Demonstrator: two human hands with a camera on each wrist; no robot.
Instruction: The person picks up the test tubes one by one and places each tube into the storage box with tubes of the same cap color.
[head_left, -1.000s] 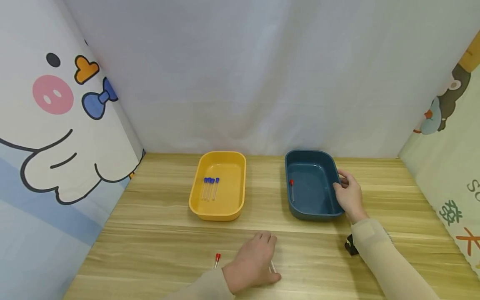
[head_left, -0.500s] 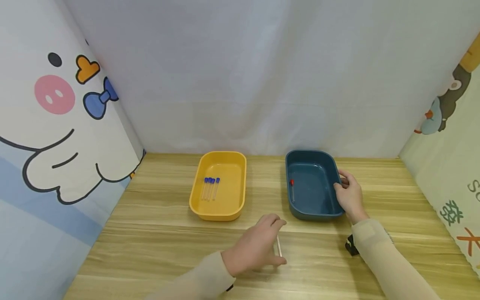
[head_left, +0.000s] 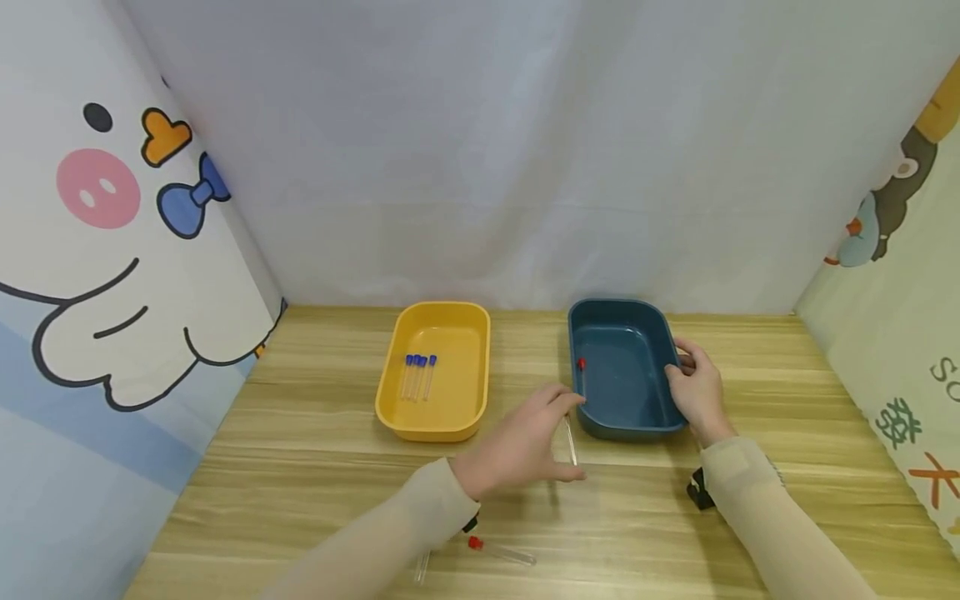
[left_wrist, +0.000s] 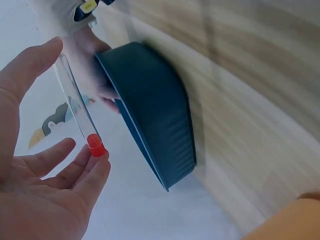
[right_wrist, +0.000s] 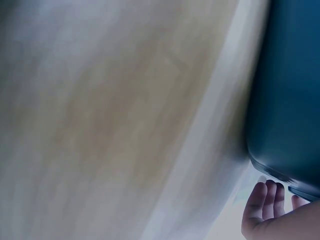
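Note:
My left hand [head_left: 513, 446] pinches a clear test tube with a red cap [left_wrist: 80, 102] lengthwise. In the left wrist view the thumb presses its glass end and the fingertips meet the cap. The hand is in the air near the front left corner of the dark blue bin [head_left: 633, 434]. My right hand [head_left: 699, 392] grips that bin's right rim, thumb over the inner side. Inside the bin, by its left wall, shows a red cap [head_left: 582, 364]. The right wrist view catches the curled fingers [right_wrist: 269, 205] at the bin's edge.
To the left stands a yellow bin [head_left: 435, 434] with several blue-capped test tubes [head_left: 417, 379] in it. Another red-capped tube [head_left: 506, 552] lies on the table at the front. A clear tube [head_left: 422, 567] is partly hidden by the left sleeve. A curtain [head_left: 525, 250] closes off the back.
My left hand has lifted the test tube off the table area at the front and carried it away from me and right, beside the blue bin. The right hand stays on the rim.

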